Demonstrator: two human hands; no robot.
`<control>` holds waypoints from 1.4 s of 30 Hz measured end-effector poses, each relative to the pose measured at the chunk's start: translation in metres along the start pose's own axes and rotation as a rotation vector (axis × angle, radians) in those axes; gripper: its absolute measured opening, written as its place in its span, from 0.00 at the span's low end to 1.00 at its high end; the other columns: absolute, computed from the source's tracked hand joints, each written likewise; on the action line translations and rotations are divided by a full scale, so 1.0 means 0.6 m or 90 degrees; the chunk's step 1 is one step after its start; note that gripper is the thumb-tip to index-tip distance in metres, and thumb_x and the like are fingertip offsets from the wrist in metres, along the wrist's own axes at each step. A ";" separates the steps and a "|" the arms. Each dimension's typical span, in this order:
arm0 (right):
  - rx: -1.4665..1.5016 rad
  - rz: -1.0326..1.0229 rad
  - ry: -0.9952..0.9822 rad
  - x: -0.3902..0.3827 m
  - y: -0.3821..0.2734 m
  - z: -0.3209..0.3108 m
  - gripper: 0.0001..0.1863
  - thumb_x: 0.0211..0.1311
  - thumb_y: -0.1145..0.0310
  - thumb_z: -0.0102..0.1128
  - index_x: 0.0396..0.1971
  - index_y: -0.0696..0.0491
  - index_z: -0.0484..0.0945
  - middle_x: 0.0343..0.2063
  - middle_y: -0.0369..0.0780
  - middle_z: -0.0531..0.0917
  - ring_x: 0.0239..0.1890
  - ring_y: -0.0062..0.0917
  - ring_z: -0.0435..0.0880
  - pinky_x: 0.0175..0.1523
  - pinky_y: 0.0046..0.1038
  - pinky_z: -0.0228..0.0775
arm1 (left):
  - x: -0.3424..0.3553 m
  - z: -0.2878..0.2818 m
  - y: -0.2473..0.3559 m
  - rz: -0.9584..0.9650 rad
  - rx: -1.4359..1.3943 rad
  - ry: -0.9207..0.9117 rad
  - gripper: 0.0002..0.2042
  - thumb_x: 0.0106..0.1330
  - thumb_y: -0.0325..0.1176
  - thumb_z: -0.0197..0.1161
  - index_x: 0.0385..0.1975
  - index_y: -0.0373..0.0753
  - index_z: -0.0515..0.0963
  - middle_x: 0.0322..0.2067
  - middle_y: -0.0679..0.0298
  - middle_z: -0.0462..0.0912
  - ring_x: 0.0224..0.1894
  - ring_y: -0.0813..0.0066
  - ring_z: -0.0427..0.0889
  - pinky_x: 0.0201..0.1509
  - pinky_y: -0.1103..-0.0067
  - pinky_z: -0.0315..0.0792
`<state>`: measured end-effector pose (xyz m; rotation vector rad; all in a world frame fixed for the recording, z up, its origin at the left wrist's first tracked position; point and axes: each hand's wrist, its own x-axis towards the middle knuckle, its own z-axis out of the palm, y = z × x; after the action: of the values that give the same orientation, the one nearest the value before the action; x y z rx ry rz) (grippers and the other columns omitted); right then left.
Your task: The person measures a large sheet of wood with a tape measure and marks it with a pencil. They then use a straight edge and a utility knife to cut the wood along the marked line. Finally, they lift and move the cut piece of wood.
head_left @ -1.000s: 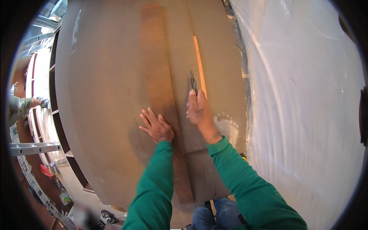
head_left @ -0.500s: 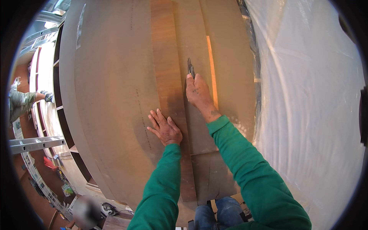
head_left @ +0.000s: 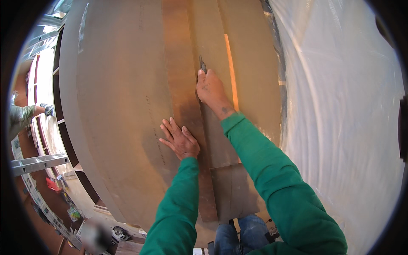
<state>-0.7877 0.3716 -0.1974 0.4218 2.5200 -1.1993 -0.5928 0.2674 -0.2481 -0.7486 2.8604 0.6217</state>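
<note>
My left hand (head_left: 181, 140) lies flat with spread fingers, partly on a long brown wooden strip (head_left: 180, 72) and partly on the wide grey-brown sheet (head_left: 114, 85) beside it. Farther forward, my right hand (head_left: 210, 87) is closed round a dark, slim utility knife (head_left: 202, 63), its narrow tip pointing away from me. The knife is just right of the strip's right edge, over another grey-brown sheet. Whether its tip touches the surface is too small to tell. My fingers hide most of its handle.
Right of the sheets hangs or lies translucent plastic film (head_left: 340, 106). A thin orange-lit strip (head_left: 231, 72) shows right of my right hand. On the left are a metal ladder (head_left: 40, 164), an open-celled frame (head_left: 68, 140) and another person's gloved hand (head_left: 49, 109). A power tool (head_left: 120, 233) sits at lower left.
My right hand has moved slightly forward and left with the knife, nearer the wooden strip's edge. My left hand stays flat in about the same place. The whole view has shifted a little.
</note>
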 end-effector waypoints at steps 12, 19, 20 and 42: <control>0.026 -0.034 0.013 0.067 -0.013 0.022 0.24 0.79 0.60 0.45 0.43 0.71 0.72 0.37 0.66 0.85 0.42 0.62 0.86 0.50 0.53 0.79 | -0.001 0.006 0.003 -0.004 0.018 -0.018 0.30 0.85 0.49 0.33 0.81 0.41 0.50 0.83 0.58 0.44 0.85 0.57 0.38 0.81 0.41 0.27; -0.007 -0.032 -0.027 0.081 -0.018 0.025 0.22 0.79 0.60 0.46 0.46 0.71 0.72 0.41 0.66 0.84 0.45 0.62 0.85 0.52 0.52 0.78 | 0.000 0.003 0.005 -0.008 0.010 -0.019 0.30 0.85 0.48 0.33 0.81 0.41 0.50 0.83 0.58 0.43 0.85 0.57 0.38 0.81 0.41 0.27; -0.006 -0.023 -0.032 0.080 -0.019 0.024 0.22 0.79 0.60 0.46 0.46 0.71 0.72 0.41 0.66 0.84 0.46 0.61 0.85 0.53 0.52 0.78 | 0.000 0.003 0.004 -0.006 0.008 -0.015 0.30 0.85 0.48 0.33 0.81 0.42 0.50 0.83 0.58 0.43 0.85 0.57 0.37 0.81 0.41 0.27; -0.398 -0.158 -0.302 0.146 -0.048 0.007 0.02 0.46 0.80 0.67 0.21 0.59 0.87 0.20 0.45 0.87 0.26 0.32 0.90 0.36 0.34 0.82 | 0.001 -0.003 0.012 -0.006 -0.008 -0.026 0.28 0.85 0.46 0.33 0.80 0.42 0.52 0.83 0.57 0.44 0.85 0.56 0.36 0.81 0.41 0.26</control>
<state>-0.8775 0.3618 -0.2154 -0.3006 2.3824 -0.4406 -0.5966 0.2721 -0.2443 -0.7410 2.8166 0.6458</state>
